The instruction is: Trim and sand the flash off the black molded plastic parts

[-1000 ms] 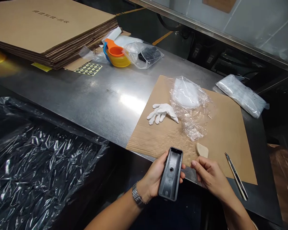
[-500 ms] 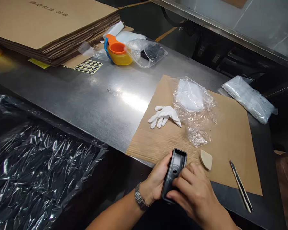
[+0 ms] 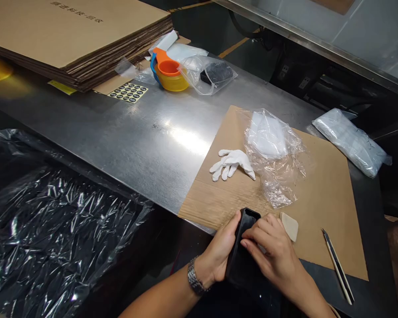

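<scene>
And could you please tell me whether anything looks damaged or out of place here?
Yes: the cardboard sheet looks rippled just beyond the left hand, unlike its smoother right side, so it seems worn. The slim pointed tool also lies across the sheet's edge.

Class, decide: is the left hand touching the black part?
Touching. In the head view, the left hand grips the black part along its long side.
</scene>
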A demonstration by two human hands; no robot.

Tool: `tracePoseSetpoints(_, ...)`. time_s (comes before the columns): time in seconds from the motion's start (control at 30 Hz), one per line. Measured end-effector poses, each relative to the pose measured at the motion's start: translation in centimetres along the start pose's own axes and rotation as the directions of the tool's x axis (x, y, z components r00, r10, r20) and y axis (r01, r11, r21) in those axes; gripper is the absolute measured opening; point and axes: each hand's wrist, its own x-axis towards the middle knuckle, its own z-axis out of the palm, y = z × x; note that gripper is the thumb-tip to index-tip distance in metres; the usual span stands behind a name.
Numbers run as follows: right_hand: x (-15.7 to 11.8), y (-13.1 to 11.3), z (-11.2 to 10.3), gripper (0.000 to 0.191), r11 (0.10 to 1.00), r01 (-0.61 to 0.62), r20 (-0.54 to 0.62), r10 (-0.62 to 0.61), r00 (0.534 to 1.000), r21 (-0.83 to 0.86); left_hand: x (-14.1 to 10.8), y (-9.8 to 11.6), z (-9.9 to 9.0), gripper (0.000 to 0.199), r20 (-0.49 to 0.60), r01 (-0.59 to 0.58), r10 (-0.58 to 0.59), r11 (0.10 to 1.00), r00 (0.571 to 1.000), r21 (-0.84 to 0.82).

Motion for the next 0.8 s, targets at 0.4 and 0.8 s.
tracePoseSetpoints(0.4,-0.2,-1.6,-0.2,0.015,0.993,0.039,0.230,-0.063,0.971,0.109,0.0,0.2,-0.4,0.032,-0.067,-0.173,0.172,0.985,0.983,0.002)
tracePoseSetpoints(0.8,-0.3,-1.1,1.0,0.019,0.991,0.083,0.115,-0.095,0.989,0.104,-0.8,-0.1,-0.3,0.032,-0.096,-0.311,0.323,0.943,0.942,0.118)
